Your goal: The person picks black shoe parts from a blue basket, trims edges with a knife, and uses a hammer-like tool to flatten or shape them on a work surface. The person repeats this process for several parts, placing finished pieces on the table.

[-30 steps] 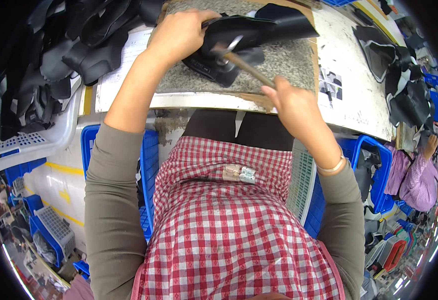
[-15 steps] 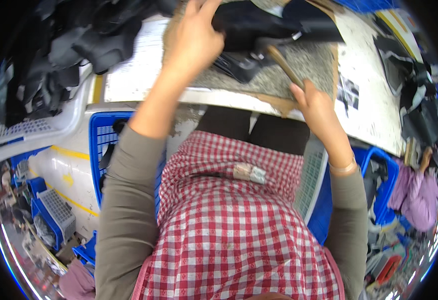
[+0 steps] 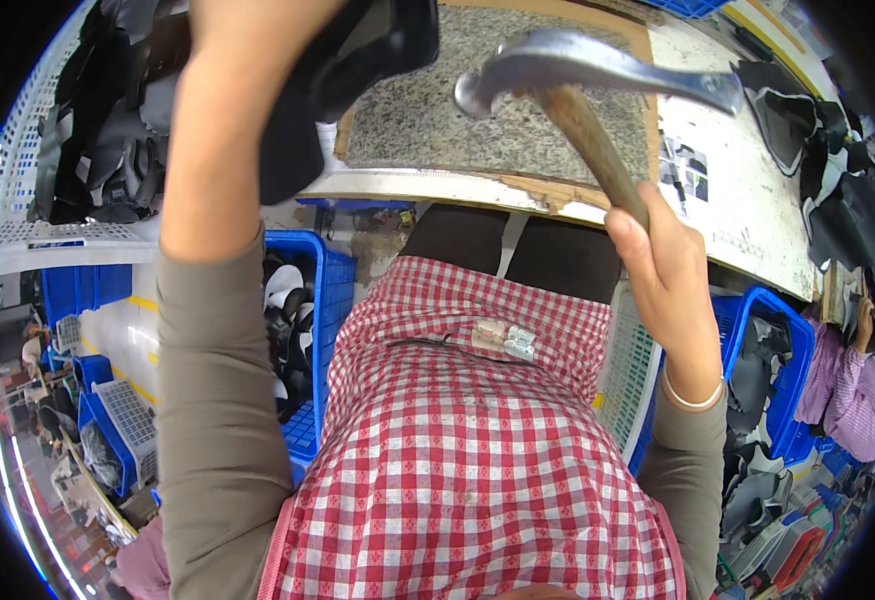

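Note:
My right hand (image 3: 666,268) is closed around the wooden handle of a hammer (image 3: 603,155). Its curved, shiny metal head is raised over a speckled grey pad (image 3: 428,125) set in the bench top. At the upper left, my left hand (image 3: 258,25) is cut off by the picture's edge, which hides the fingers. A black shoe-upper piece (image 3: 363,65) hangs beside this hand and appears to be held by it, off the pad. Its lower flap dangles past the pad's left side, close to the wrist.
A white basket (image 3: 68,240) piled with black pieces (image 3: 108,150) stands at the left. More black pieces (image 3: 843,220) lie on the bench's right. Blue crates (image 3: 333,310) with scraps sit below the bench on both sides. A co-worker in a purple top (image 3: 858,400) is at the far right.
My left hand has swung left and up, carrying the black shoe-upper piece off the pad. The hammer, low against the piece before, is now lifted, its head larger in view.

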Available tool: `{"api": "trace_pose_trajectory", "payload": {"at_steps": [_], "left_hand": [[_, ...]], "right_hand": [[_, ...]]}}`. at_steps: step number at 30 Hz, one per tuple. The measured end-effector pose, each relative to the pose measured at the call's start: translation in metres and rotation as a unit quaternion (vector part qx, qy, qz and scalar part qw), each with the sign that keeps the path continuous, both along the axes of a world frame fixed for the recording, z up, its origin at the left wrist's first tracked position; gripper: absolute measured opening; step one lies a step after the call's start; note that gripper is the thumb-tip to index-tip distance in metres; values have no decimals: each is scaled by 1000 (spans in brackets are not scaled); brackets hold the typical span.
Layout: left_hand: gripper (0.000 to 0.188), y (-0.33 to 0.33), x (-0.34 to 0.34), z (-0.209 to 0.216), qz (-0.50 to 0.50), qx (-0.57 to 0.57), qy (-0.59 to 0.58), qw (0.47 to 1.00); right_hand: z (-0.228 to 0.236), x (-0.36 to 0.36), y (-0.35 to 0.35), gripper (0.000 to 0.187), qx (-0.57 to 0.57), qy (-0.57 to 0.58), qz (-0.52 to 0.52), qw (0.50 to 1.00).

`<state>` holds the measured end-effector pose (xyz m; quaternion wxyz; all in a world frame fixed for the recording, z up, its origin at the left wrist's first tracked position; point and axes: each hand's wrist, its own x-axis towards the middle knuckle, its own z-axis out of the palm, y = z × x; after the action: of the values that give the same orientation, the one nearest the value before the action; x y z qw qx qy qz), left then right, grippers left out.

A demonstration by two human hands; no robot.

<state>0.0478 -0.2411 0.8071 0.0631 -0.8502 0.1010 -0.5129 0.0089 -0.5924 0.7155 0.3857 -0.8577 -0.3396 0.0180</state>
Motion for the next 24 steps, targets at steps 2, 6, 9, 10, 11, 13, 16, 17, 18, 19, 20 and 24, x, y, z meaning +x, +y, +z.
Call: {"api": "trace_pose_trajectory", "payload": {"at_steps": [2,6,9,10,11,13,16,17,18,19,20,24], "left_hand": [[13,-29,26,-19,45,74,163,983],[35,-35,50,-74,-160,-30,390,906],[66,5,34,-90,-243,-40,468,849],[83,18,23,-93,-234,-66,490,837],[86,32,13,-94,-216,-71,478,848],[93,53,-1,-99,-162,-81,459,870],[85,63,5,-107,-120,-77,410,901],[78,61,13,-110,-105,-56,401,908],[72,57,21,-111,-91,-35,391,915],[60,52,29,-112,-44,0,351,935],[55,45,35,-109,-28,68,284,956],[58,9,23,-110,-59,93,259,959]], "right_hand": [[-7,9,11,37,-9,-35,-40,999],[-49,42,37,38,-78,-52,-45,995],[-85,49,47,41,-164,-10,-31,986],[-94,50,47,41,-145,-39,-27,988],[-101,49,46,41,-143,-52,-24,988],[-110,48,45,40,-140,-46,-24,989],[-112,50,46,39,-135,-79,-23,987],[-111,52,46,38,-140,-83,-19,986],[-108,53,47,37,-166,-72,-25,983],[-106,54,47,37,-173,-80,-30,981],[-103,55,47,37,-156,-103,-15,982],[-98,57,47,35,-201,-117,-72,970]]}}
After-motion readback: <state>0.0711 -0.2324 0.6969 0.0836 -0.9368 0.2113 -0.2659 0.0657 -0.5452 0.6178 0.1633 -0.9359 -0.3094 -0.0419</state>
